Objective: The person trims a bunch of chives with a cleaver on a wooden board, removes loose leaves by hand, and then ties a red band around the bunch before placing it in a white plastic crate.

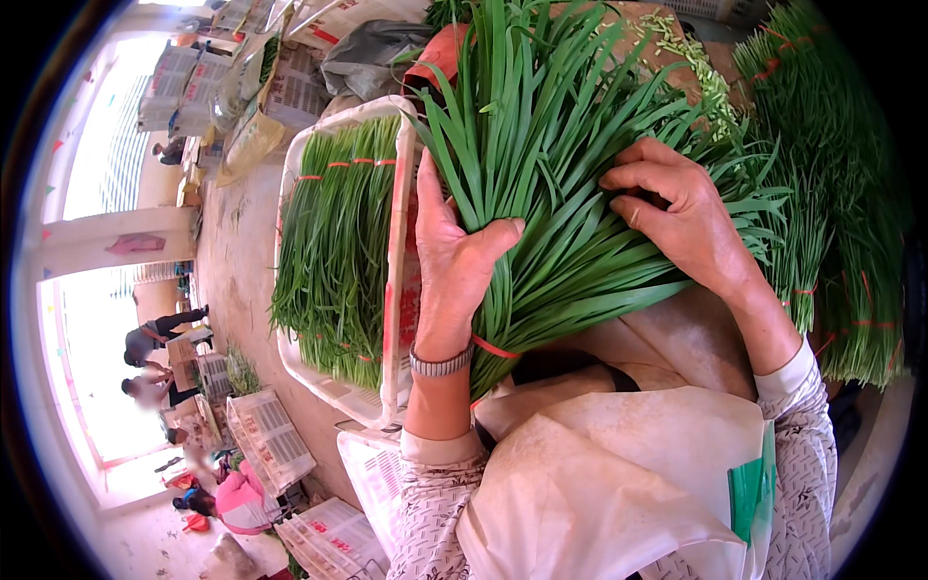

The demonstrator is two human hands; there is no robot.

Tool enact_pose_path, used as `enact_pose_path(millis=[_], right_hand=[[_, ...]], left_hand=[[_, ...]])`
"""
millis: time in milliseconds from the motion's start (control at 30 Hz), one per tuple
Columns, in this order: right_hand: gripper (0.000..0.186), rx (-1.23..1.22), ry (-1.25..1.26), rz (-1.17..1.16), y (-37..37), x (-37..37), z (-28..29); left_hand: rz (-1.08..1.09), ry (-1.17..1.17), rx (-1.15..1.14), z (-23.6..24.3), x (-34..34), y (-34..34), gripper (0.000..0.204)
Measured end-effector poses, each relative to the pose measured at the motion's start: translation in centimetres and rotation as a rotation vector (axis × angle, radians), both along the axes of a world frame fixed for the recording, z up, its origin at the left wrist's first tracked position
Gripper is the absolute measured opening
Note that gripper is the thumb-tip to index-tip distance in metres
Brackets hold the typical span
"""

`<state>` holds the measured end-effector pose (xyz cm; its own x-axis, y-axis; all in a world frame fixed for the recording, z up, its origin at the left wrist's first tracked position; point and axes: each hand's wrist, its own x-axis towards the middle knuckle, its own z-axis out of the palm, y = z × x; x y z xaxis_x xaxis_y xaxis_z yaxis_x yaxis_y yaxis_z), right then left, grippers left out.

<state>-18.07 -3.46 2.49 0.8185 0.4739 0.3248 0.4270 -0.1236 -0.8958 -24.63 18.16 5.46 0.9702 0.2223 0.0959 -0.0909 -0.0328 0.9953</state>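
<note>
head view: worn on the person's head, left of a pair | faces steeply down over the lap | close, left hand (452, 261) and right hand (688, 224) mid-picture, forearms from lower edge | fisheye, edges bent, floor (242, 271) far left | single view

Both forearms wear pale long sleeves (807, 454) printed with a fine dark pattern, ending in plain cream cuffs. A silver metal watch band (440, 364) circles the left wrist. A cream apron (590, 483) with a green patch covers the lap.
</note>
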Motion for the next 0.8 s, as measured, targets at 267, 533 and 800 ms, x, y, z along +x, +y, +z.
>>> enact_pose_path(millis=[267, 533, 800], right_hand=[[0.009, -0.113, -0.163, -0.059, 0.6, -0.2, -0.5], [0.014, -0.299, -0.434, -0.650, -6.6, 4.8, 0.0], [0.019, -0.298, -0.647, 0.002, 2.0, -0.8, 1.9]], left_hand=[[0.005, -0.014, 0.060, -0.3, 0.1, -0.1, 0.092], [-0.005, 0.047, 0.026, 0.2, 0.2, -0.8, 0.092], [0.006, 0.077, 0.033, 0.3, -0.1, -1.3, 0.081]])
